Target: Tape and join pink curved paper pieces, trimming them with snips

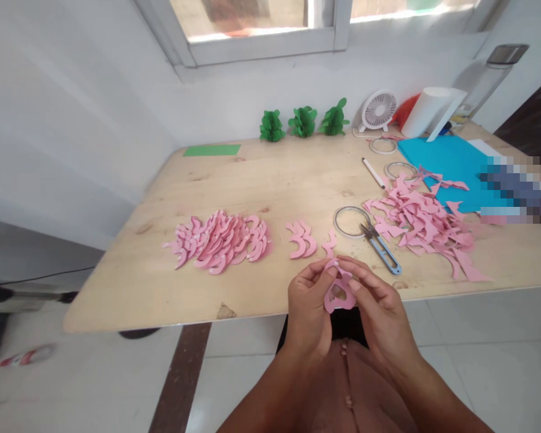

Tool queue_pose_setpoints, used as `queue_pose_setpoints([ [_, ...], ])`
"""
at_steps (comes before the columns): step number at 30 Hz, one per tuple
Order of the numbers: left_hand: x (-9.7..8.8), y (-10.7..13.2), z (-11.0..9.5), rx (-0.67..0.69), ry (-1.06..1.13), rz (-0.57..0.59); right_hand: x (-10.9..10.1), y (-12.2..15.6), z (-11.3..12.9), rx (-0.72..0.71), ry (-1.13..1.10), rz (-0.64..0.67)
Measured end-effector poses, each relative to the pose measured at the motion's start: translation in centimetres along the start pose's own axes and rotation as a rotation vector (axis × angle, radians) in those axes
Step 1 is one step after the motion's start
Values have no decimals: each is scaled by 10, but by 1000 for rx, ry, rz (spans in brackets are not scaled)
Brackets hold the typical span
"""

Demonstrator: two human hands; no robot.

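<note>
Both my hands pinch a pink paper cutout [341,299] with openings in it, held just over the table's front edge. My left hand [310,300] grips its left side, thumb on top. On its right side my right hand [377,300] is closed, with thumb and fingers on the paper. Just beyond my fingers lies a single curved pink piece [329,242]. To its left rests a small group of wavy pink pieces [301,239]. Blue-handled thread snips [382,249] lie to the right, their tips by a roll of clear tape [350,221].
A large heap of curved pink pieces [220,240] covers the left middle of the table [252,186]. Pink scraps [426,213] overlap blue sheets [460,159] at right. Green paper trees [303,122], a small fan [379,110], a white roll [426,111] and a pen [373,172] stand or lie beyond.
</note>
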State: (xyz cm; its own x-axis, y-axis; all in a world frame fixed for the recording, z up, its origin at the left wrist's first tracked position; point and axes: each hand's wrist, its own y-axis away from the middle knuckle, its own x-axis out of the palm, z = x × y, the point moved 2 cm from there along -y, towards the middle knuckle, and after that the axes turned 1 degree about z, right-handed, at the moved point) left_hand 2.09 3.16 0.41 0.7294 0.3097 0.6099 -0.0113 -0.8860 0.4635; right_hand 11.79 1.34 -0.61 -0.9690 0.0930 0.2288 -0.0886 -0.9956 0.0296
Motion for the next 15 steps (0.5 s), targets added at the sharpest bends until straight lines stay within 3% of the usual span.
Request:
queue_pose_setpoints([
  [15, 1, 0, 2, -32, 69, -14, 0, 0, 0, -16, 24, 2],
])
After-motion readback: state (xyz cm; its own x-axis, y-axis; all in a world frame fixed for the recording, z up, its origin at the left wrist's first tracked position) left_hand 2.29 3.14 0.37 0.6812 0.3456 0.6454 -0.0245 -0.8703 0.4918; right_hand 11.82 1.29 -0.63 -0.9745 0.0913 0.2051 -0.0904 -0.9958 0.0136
